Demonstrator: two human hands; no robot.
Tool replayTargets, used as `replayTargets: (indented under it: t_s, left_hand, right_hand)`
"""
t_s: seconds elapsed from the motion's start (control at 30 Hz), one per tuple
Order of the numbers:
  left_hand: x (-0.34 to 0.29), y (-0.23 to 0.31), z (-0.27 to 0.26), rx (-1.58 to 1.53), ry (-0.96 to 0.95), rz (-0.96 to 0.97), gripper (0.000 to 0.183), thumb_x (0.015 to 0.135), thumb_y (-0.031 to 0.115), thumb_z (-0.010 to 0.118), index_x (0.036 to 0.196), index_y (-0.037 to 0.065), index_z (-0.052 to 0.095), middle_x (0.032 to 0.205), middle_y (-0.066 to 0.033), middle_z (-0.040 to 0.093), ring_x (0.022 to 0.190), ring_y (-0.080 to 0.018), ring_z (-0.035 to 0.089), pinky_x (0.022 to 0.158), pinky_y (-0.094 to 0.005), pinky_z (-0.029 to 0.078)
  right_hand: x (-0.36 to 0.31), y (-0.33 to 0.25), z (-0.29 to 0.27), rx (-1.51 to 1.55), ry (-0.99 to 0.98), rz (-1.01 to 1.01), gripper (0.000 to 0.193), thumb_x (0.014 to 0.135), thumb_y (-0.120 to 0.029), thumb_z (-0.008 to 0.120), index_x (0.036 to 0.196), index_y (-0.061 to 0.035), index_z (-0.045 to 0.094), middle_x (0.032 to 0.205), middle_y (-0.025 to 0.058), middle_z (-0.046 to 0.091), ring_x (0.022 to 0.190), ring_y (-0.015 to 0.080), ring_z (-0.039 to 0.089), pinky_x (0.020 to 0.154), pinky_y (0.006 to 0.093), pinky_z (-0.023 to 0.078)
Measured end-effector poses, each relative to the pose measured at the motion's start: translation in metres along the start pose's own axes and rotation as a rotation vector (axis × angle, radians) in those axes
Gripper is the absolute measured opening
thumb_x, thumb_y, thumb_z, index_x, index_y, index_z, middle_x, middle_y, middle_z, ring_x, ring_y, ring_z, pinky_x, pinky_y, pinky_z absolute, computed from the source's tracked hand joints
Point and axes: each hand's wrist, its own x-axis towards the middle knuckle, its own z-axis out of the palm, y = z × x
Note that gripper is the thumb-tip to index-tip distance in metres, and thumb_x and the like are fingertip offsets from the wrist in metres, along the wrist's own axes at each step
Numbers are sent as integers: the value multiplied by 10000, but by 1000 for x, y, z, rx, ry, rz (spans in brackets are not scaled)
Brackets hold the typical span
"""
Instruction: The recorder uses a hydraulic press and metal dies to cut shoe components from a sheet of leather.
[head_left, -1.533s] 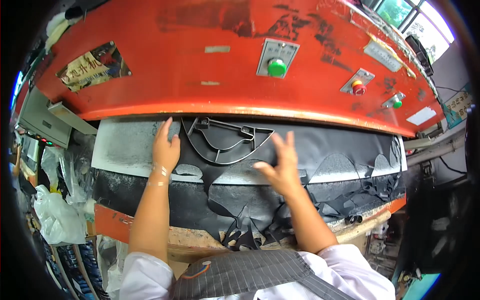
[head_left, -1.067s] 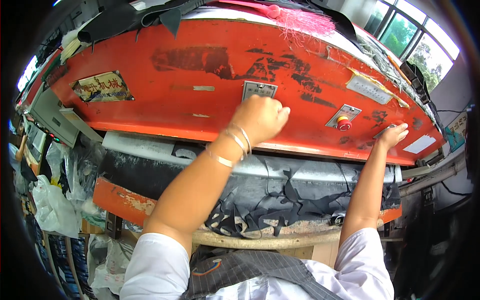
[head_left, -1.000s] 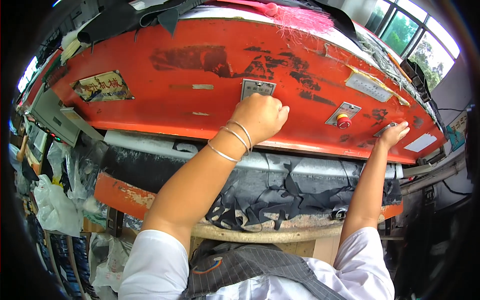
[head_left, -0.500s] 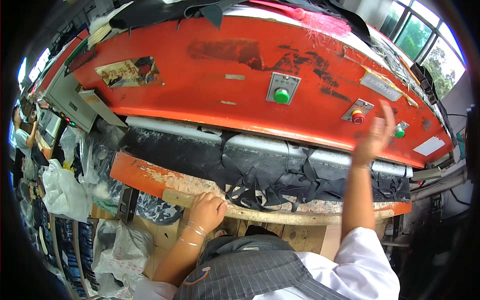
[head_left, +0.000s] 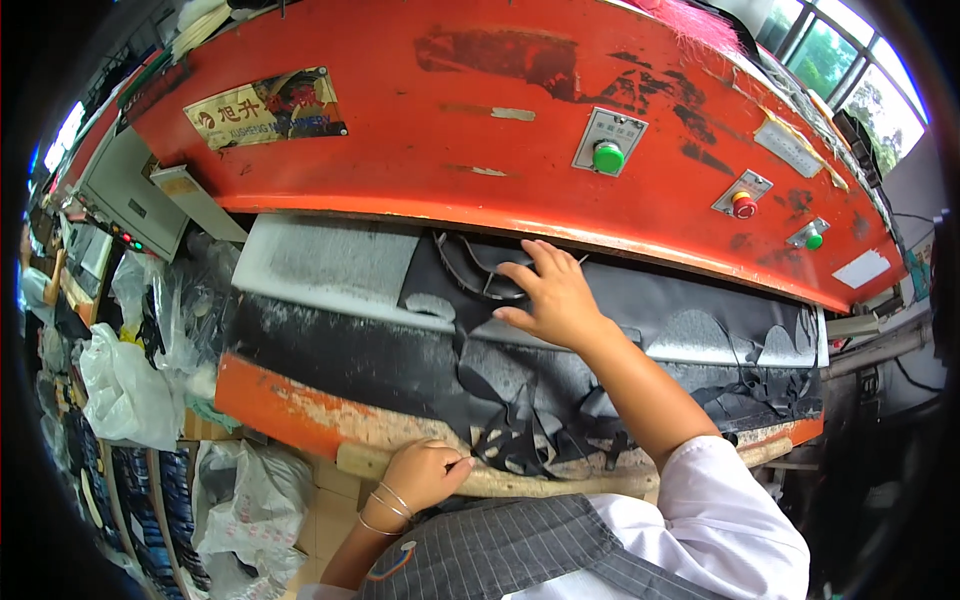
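My right hand [head_left: 552, 298] is open, fingers spread, over a sheet of black leather-like material [head_left: 620, 285]. Close to its fingertips stands a curved metal cutting die [head_left: 475, 270] on the sheet, partly behind the hand; I cannot tell whether they touch. Beneath the sheet is a white board [head_left: 320, 262], showing through several cut-out gaps. My left hand [head_left: 425, 474] is closed over the wooden rail [head_left: 363, 461] at the machine's front edge, its fingertips hidden. Narrow black scraps [head_left: 535, 435] hang in a tangle over the front ledge, right of that hand.
The machine's red beam [head_left: 400, 150] crosses just above the board. It bears a green button [head_left: 607, 157], a red stop button [head_left: 743, 205] and a smaller green button [head_left: 813, 241]. Plastic bags [head_left: 125, 385] lie at the left. Another person [head_left: 40, 285] is at the far left.
The white board with the black sheet and die now shows in front of the beam. My right hand has moved left and down from beside the buttons to the die. My left hand stays on the rail.
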Motion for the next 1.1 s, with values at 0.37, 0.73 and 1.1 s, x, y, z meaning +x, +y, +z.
replayTargets:
  t_s: [0.37,0.73,1.1]
  left_hand:
    - [113,-27,-45,-1069,310,-113,557,1044,393,386,1410,-27,405,1312,-144,530,1150,-192,519,992,-328,394]
    - [73,32,-92,-1479,404,31,542,1039,476,338,1271,28,536,1186,-75,611,1072,-191,590,937,-336,463]
    - [44,22,-92,-1728,48,-142,517,1038,434,246,1206,3,474,900,-176,659,657,-299,670,543,-389,569]
  right_hand:
    - [22,-20,34,146,20,-61,401,677,-165,758,1037,-77,605,950,151,541,913,349,520,766,428,484]
    - [3,-137,-48,381,92,-173,481,771,-297,690,1114,36,636,860,124,477,742,261,520,614,348,468]
    - [28,-99,-37,214,340,-713,361,782,-243,546,1035,-9,652,1055,129,603,991,296,603,966,458,472]
